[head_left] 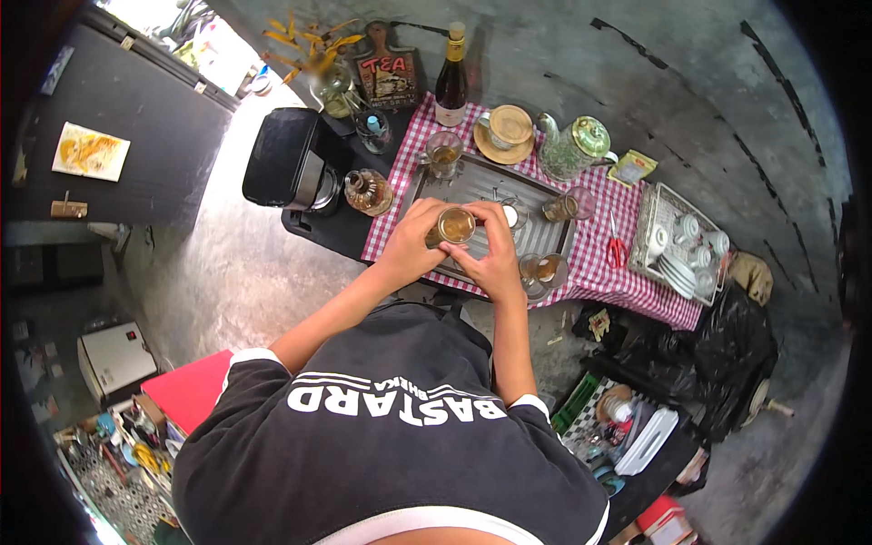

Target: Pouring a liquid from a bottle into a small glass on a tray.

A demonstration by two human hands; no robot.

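Observation:
Above the metal tray (480, 177), my left hand (411, 243) and my right hand (491, 256) hold a clear glass (456, 225) between them. Brown contents show through its round top. The fingers of both hands curl around its sides, and the thumbs come close together at the near side. Just right of the glass is a small white round item (510, 216). A glass mug (443, 156) with brown contents stands at the tray's far left. Toward the right side are another glass of brown contents (557, 209) and a glass cup on a saucer (548, 268).
A checked cloth (590, 263) covers the table. Along the back stand a dark bottle (451, 86), a cup on a wooden saucer (510, 127) and a glass teapot (574, 150). Red scissors (617, 250) lie beside a dish basket (645, 227). A coffee machine (283, 159) and glass decanter (368, 193) are left.

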